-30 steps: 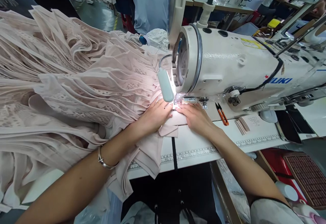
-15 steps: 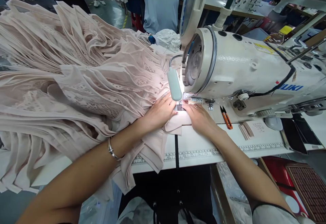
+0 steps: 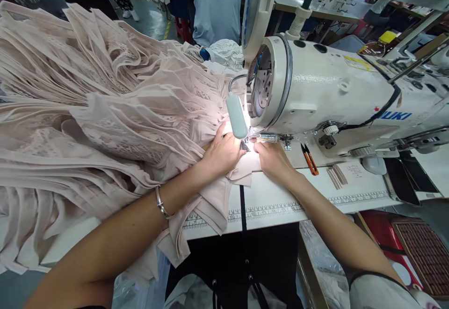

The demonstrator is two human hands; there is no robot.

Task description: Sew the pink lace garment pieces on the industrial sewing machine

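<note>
Under the lit needle area of a white sewing machine (image 3: 322, 86) lies a pale pink fabric piece (image 3: 242, 174). My left hand (image 3: 223, 153) is closed on this fabric just left of the presser foot (image 3: 245, 146), thumb toward the foot. To the right of the foot, my right hand (image 3: 274, 161) has its fingers curled in on the fabric; its fingertips are partly hidden by the machine head. A big heap of pale pink lace-trimmed garments (image 3: 140, 98) spreads over the table's left side, against my left forearm. A small pale green lamp (image 3: 237, 116) hangs over the needle.
Orange thread snips (image 3: 309, 160) lie right of my right hand. Beyond them are a card (image 3: 351, 170) with fabric strips and a black phone-like object (image 3: 401, 181). A printed ruler (image 3: 268, 212) runs along the front edge. A person in blue (image 3: 217, 9) is behind the machine.
My left hand's fingers have drawn in from lying flatter to a tighter curl. My right hand's fingers have curled in too. The whole view has shifted slightly.
</note>
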